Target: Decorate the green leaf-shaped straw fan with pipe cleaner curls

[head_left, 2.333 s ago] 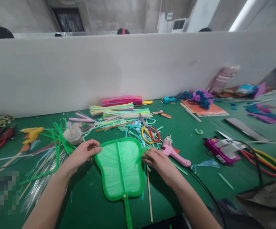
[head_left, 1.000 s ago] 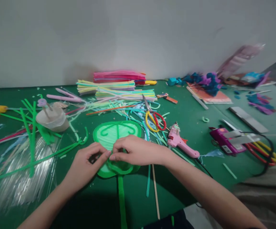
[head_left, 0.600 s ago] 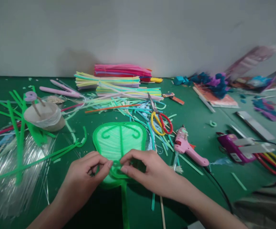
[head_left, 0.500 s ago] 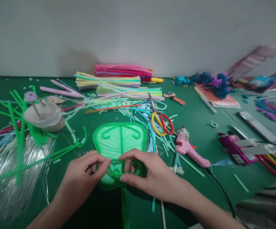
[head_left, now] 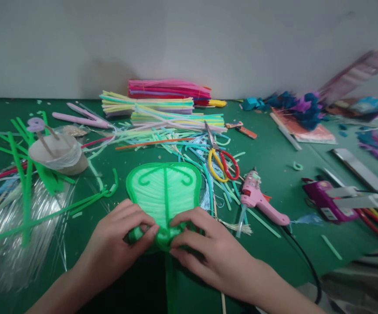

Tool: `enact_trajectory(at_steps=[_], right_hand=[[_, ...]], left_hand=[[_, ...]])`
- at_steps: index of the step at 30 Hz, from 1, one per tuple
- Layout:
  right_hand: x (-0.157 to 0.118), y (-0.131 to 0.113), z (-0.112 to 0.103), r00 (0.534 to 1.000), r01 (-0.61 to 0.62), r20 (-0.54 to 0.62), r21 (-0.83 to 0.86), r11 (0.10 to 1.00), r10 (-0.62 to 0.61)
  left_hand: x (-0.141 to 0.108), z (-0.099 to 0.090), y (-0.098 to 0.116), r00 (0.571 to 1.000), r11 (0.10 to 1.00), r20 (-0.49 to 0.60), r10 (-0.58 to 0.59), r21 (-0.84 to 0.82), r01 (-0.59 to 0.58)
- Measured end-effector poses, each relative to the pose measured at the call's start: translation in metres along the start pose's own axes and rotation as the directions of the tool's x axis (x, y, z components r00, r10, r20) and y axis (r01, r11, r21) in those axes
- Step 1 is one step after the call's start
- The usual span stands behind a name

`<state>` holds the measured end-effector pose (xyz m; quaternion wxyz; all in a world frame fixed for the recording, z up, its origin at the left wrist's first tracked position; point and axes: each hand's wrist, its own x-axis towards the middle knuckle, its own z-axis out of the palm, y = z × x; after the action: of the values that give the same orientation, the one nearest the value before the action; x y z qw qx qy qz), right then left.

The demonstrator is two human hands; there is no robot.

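Note:
A green fan-shaped piece [head_left: 151,192] made of fuzzy pipe cleaners, with a centre rib and two scrolls near its top, lies before me. Its green handle runs down toward me. Over its lower part, a curled green pipe cleaner [head_left: 163,236] is pinched between both hands. My left hand [head_left: 118,240] is closed, thumb and forefinger at the left side of the curl. From the right, my right hand [head_left: 208,250] is closed on the curl's other side. The fingers partly hide the curl and the fan's lower edge.
Right of the fan lie scissors [head_left: 219,161] and a pink glue gun [head_left: 260,200] with a cord. A cup-like holder [head_left: 59,155] stands left, near clear strips [head_left: 28,240]. Pipe cleaner bundles [head_left: 162,109] lie at the back. A purple device [head_left: 329,200] sits far right.
Both hands have drawn a little lower on the fan, with the curled pipe cleaner between them. The right fingers have closed in further. The view has shifted slightly.

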<state>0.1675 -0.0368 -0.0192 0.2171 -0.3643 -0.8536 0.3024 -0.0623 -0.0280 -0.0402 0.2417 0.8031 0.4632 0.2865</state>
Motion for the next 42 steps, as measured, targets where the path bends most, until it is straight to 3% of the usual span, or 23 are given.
enact_trajectory(at_steps=[2,8,24,30,36,42], right_hand=[[-0.002,0.000,0.003,0.999,-0.012,-0.039,-0.010,1.000,0.012],[-0.003,0.001,0.011,0.996,-0.019,-0.083,-0.012,1.000,0.018],[0.000,0.003,0.021,0.987,-0.023,-0.158,0.024,0.999,0.027],[-0.007,0.006,0.006,0.996,-0.016,-0.089,0.023,1.000,0.018],[-0.013,0.010,-0.015,0.991,-0.124,-0.059,-0.075,0.989,0.120],[0.000,0.015,-0.028,0.987,0.049,0.161,-0.161,0.986,-0.022]], left_hand=[[-0.001,-0.003,-0.001,1.000,1.000,0.012,0.018,-0.009,-0.018],[-0.004,-0.011,0.000,0.981,0.999,0.187,0.042,-0.025,-0.038],[-0.004,-0.009,-0.008,0.979,0.997,0.192,0.071,-0.004,-0.072],[-0.004,-0.006,-0.009,0.982,0.996,0.167,0.088,0.008,-0.090],[-0.004,-0.007,-0.010,0.983,0.996,0.162,0.090,0.014,-0.093],[-0.005,-0.006,-0.010,0.984,0.996,0.158,0.088,0.010,-0.090]])
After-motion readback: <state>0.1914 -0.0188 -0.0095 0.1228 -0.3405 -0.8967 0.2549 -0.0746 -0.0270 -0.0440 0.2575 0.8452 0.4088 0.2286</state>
